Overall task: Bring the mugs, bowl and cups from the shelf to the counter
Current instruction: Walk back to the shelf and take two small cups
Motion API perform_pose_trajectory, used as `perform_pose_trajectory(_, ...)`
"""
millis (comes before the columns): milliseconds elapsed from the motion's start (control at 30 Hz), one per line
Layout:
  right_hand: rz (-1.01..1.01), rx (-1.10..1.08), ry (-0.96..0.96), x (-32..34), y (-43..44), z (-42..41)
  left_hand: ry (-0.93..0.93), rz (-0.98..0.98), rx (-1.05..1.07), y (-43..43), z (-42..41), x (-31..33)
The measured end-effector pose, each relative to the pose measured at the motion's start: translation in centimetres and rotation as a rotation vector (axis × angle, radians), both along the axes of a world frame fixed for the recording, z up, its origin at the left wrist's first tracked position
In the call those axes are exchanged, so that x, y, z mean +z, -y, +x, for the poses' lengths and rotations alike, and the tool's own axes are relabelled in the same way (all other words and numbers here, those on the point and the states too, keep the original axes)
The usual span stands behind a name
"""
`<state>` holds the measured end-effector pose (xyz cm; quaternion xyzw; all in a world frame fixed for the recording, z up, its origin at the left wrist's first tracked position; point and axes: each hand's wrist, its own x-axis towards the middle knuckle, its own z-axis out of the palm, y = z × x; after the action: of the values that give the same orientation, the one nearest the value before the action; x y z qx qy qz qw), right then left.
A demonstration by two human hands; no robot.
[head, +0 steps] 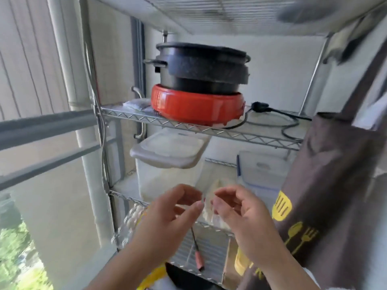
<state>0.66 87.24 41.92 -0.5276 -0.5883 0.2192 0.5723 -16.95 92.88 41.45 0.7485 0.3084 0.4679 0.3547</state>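
I face a metal wire shelf rack. My left hand and my right hand are raised side by side in front of the middle shelf, fingers curled and apart, holding nothing. Their fingertips almost meet before a crumpled clear plastic bag on that shelf. No mug, bowl or cup shows in this view. On the upper shelf a black pot sits stacked on a red round base.
A lidded translucent tub and a clear box with blue clips stand on the middle shelf. A black power cord lies on the upper shelf. A brown apron hangs at the right. A window rail runs at the left.
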Motion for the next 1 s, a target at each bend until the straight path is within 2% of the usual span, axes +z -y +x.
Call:
perform_pose_trajectory(333, 0.382, -0.215, 0.121, 12.6, 0.0, 4.3, 0.121, 0.363, -0.057, -3.0, 4.7, 14.4)
perform_pose_trajectory(567, 0.547, -0.409, 0.270, 22.5, -1.2, 5.2, 0.163, 0.487, 0.023, -5.1, 7.4, 24.0)
perform_pose_trajectory(800, 0.625, -0.637, 0.401, 32.2, -4.2, 6.7, 0.199, 0.653, 0.246, -9.0, 9.5, 33.5)
perform_pose_trajectory(900, 0.656, -0.799, 0.528, 36.0, -6.1, 7.7, 0.167, 0.708, 0.357, -10.5, 10.6, 36.8)
perform_pose_trajectory(1000, 0.524, -0.905, 0.595, 39.0, -7.8, 8.9, 0.080, 0.706, 0.493, -12.0, 11.6, 39.4)
